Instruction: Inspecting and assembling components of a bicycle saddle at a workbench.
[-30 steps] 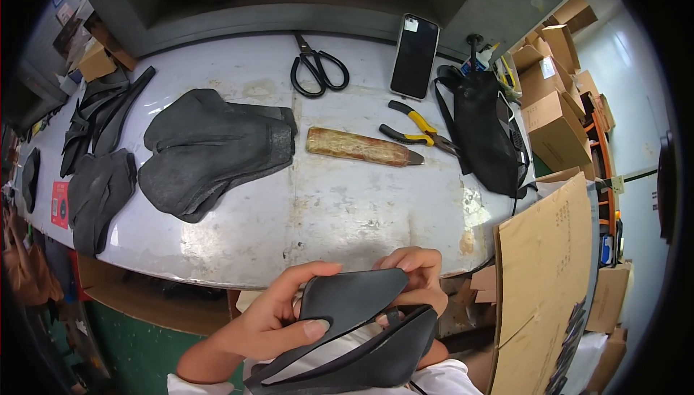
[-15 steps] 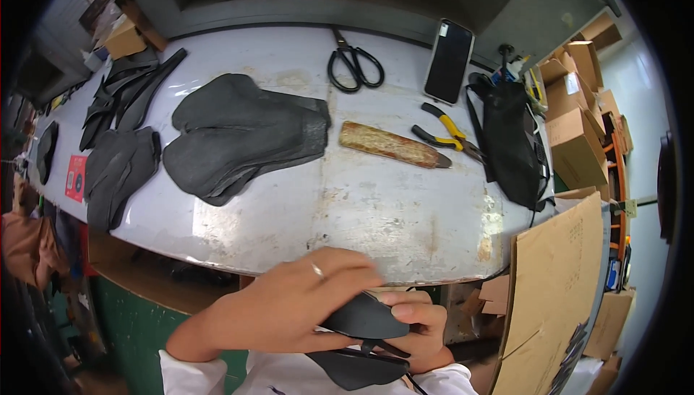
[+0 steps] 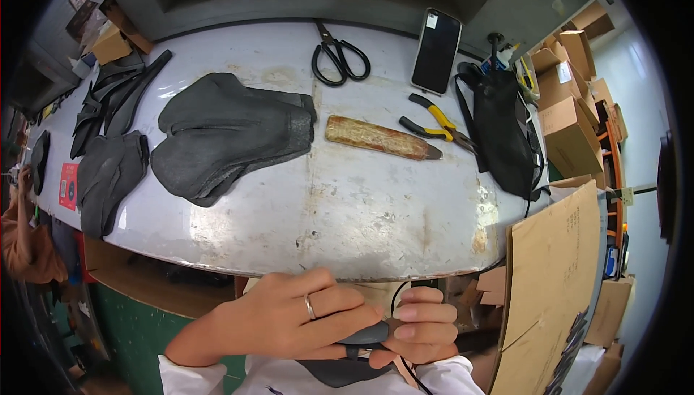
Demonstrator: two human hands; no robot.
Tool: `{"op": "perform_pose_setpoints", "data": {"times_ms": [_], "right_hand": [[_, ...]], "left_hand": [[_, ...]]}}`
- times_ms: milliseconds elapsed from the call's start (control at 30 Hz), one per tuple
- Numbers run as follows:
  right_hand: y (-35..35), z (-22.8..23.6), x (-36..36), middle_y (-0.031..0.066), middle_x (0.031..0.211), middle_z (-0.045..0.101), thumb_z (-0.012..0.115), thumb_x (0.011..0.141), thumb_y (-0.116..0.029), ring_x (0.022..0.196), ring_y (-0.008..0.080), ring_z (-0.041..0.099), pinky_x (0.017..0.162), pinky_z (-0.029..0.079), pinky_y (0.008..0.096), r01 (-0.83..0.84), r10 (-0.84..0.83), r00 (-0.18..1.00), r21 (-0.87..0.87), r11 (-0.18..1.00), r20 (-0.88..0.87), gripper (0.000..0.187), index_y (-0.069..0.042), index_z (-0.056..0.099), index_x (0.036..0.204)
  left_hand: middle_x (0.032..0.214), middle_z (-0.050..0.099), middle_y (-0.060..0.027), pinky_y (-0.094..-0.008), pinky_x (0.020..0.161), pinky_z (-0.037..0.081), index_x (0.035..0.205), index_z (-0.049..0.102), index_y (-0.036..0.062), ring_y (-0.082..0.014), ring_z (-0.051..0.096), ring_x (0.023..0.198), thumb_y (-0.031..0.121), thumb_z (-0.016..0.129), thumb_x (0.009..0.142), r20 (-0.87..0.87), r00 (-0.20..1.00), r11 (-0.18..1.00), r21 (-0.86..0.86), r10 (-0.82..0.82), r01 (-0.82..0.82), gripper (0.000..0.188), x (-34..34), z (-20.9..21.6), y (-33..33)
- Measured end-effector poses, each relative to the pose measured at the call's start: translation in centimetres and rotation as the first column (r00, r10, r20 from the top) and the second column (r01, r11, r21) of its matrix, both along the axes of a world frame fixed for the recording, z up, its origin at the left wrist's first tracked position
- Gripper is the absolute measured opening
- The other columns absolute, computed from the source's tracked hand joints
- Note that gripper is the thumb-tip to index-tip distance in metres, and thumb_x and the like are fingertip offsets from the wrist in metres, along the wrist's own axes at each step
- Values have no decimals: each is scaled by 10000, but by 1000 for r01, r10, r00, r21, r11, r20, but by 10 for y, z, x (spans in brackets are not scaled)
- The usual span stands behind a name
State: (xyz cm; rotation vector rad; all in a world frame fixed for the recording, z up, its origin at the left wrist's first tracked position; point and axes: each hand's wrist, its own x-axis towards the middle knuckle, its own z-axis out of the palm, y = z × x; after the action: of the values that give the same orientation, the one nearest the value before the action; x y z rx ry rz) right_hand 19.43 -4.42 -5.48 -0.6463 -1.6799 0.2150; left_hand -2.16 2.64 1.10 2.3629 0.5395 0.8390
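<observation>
At the table's front edge, low in the view, both my hands hold a smooth dark saddle-shaped piece. My left hand, with a ring on one finger, is closed over its top and left side. The curled fingers of my right hand grip its right end. A second dark flap of the piece shows below my left hand; much of the rest is hidden. A thin black cord hangs by my right hand.
On the white table lie stacked dark grey saddle-shaped sheets, black scissors, a wooden-handled blade, yellow-black pliers, a phone and a black pouch. Cardboard stands at right. Another person is far left.
The dark piece has turned and sunk deeper between my hands, so less of it shows. My right fingers have curled round its end. The view has shifted slightly.
</observation>
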Motion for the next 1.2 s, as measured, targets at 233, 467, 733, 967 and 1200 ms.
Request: {"op": "perform_pose_setpoints", "data": {"times_ms": [233,467,733,967,1200], "right_hand": [[7,-1,-18,-35,967,593,839,753,-247,936,183,605,747,509,341,161,-136,978,164,973,-157,229,-148,632,756],[21,24,6,-1,1023,570,905,642,-353,935,239,578,722,486,351,-161,159,987,-124,979,-29,386,-125,624,775],[35,-14,-25,248,1222,518,874,627,-533,1110,374,536,928,444,475,-276,103,856,-279,920,-507,961,-41,424,1318],[27,-25,-16,252,1157,553,719,837,-447,1019,316,564,901,459,452,-286,33,820,-360,888,-571,631,-16,472,1226],[-6,7,-16,143,790,610,434,1037,-322,620,191,551,557,432,292,-68,-187,928,-641,765,-322,407,49,529,898]], "left_hand": [[923,631,5,-250,486,462,1066,727,108,-147,545,661,386,640,851,-43,998,998,46,-47,49,362,-3,4,0],[925,627,32,-245,472,450,1054,737,123,-129,528,643,332,632,877,8,1000,989,148,-22,21,293,-4,5,-3],[1111,630,-159,-308,650,486,1310,523,-65,-243,570,822,69,792,700,25,988,988,28,150,-151,680,13,9,-24],[1186,603,-246,-384,808,494,1437,293,-102,-302,610,936,5,771,732,53,965,947,-213,258,-242,859,-1,3,-23],[1445,400,-289,-427,1072,363,1516,161,-41,-371,464,1300,181,780,818,87,854,745,-539,513,-393,959,-6,-16,-9]]}}
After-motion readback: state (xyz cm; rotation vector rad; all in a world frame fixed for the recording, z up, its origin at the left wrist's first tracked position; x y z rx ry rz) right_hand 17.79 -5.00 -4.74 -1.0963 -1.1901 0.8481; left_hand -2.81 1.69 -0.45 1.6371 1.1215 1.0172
